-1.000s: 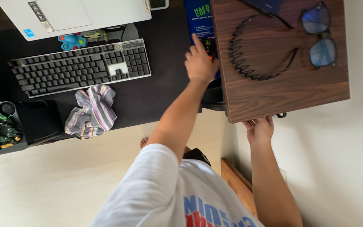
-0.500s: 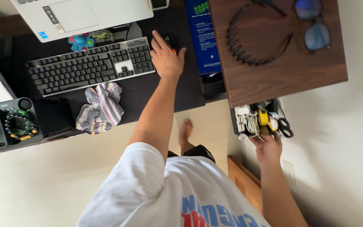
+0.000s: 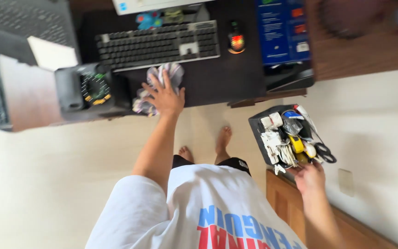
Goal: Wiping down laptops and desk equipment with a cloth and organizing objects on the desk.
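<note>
While the striped cloth [image 3: 158, 87] lies crumpled at the near edge of the dark desk [image 3: 236, 83], just below the keyboard [image 3: 162, 44], the left hand [image 3: 164, 97] rests on it with fingers spread wide. Over pale flooring, the right hand [image 3: 310, 177] grips the rim of a black bin [image 3: 256, 131] crammed with white cables and scissors.

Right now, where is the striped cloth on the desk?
In the head view, the crumpled purple-and-grey striped cloth lies at the near edge of the black desk, just below the grey keyboard, under the spread left hand.
</note>
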